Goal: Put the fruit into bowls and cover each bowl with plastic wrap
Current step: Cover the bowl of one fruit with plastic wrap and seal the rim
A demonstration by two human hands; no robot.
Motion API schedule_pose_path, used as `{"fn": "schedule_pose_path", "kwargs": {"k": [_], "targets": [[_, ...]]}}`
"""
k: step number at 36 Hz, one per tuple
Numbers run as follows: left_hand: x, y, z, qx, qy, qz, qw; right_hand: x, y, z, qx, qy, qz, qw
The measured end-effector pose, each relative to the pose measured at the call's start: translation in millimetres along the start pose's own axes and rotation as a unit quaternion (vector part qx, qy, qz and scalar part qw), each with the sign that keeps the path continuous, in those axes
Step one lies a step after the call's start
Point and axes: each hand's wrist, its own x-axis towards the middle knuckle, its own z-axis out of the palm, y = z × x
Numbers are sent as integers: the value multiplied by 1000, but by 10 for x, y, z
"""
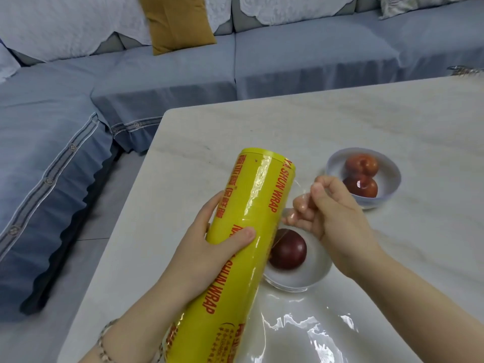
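My left hand (pixel 209 247) grips a big yellow roll of plastic wrap (pixel 251 231) around its middle, held slanted over the table. My right hand (pixel 330 208) pinches the clear film's free edge (pixel 296 203) just right of the roll, with a short stretch pulled off. Under the roll and my right hand sits a near white bowl (pixel 309 279) with one dark red fruit (pixel 288 250). A far white bowl (pixel 390 195) holds two red fruits (pixel 362 176), stacked front to back. Neither bowl shows a film cover.
The bowls stand on a pale marble table (pixel 340 121); its left edge runs diagonally beside me. A blue-grey sofa (pixel 183 74) with a mustard cushion (pixel 175 22) wraps around the back and left. Glossy reflections shine on the tabletop near my right forearm.
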Motion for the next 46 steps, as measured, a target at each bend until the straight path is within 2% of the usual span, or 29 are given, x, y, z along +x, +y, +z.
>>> {"fn": "schedule_pose_path", "kwargs": {"k": [3, 5, 9, 13, 16, 18, 23, 25, 29, 31, 34, 37, 39, 43, 46], "targets": [[22, 19, -1, 57, 19, 23, 998, 10, 37, 59, 52, -18, 68, 996], [37, 37, -1, 74, 33, 33, 996, -2, 10, 59, 34, -61, 105, 992], [46, 91, 17, 105, 44, 49, 992, -33, -44, -19, -204, -109, 86, 969], [73, 133, 39, 117, 56, 51, 990, -49, -45, -20, -270, -96, 40, 957], [105, 172, 49, 121, 72, 64, 988, -69, -6, 21, -257, -100, -7, 961], [128, 200, 52, 124, 77, 70, 987, -92, 17, 31, -230, -91, -9, 969], [169, 251, 89, 101, 69, 66, 990, -134, 42, 64, -114, -127, 103, 980], [175, 264, 113, 100, 71, 66, 990, -139, 23, 89, -121, -116, 107, 980], [258, 276, 112, 57, 111, 67, 990, -167, 53, 53, -252, -78, 62, 963], [320, 306, 93, 21, 137, 58, 989, -220, 82, 70, -282, -73, 49, 956], [384, 361, 67, 2, 159, 47, 986, -249, 164, 103, -225, -79, 36, 971], [408, 395, 62, 14, 154, 50, 987, -186, 163, 118, -155, -25, 36, 987], [401, 404, 79, 25, 148, 51, 987, -154, 133, 134, -149, 5, 41, 988], [378, 381, 114, 34, 147, 50, 987, -103, 108, 164, -177, -6, 65, 982], [367, 354, 131, 25, 143, 48, 988, -21, 158, 133, -181, 21, 85, 980]]}}
